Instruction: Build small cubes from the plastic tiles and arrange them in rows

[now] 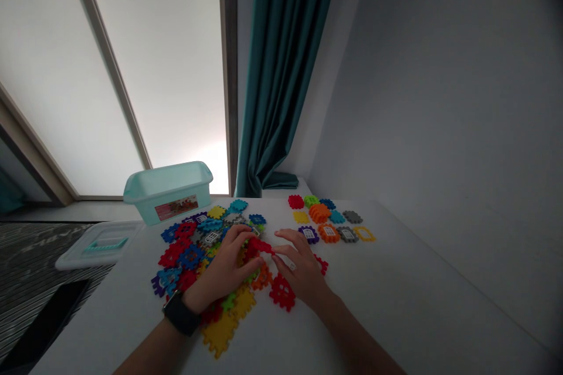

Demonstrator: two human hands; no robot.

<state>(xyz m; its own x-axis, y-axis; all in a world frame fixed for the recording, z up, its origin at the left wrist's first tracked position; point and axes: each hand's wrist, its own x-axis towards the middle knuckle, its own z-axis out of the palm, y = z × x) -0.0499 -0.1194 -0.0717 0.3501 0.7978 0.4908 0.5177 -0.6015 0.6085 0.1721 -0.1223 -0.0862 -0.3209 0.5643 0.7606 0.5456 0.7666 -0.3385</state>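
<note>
Between both hands, red piece [263, 245] slants down toward right hand [303, 269].

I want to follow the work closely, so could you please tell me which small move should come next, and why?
Probably ease the red piece rightward, off the crowded heap: the right hand has its fingertips at one end, while the left hand lies over the heap.

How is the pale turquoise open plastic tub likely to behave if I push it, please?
The pale turquoise open plastic tub would probably slide rather than tip, as it stands upright and looks wider than tall. Its thin-looking walls suggest it is light for its size. It is likely fairly stiff, since its sides hold their shape.
</note>
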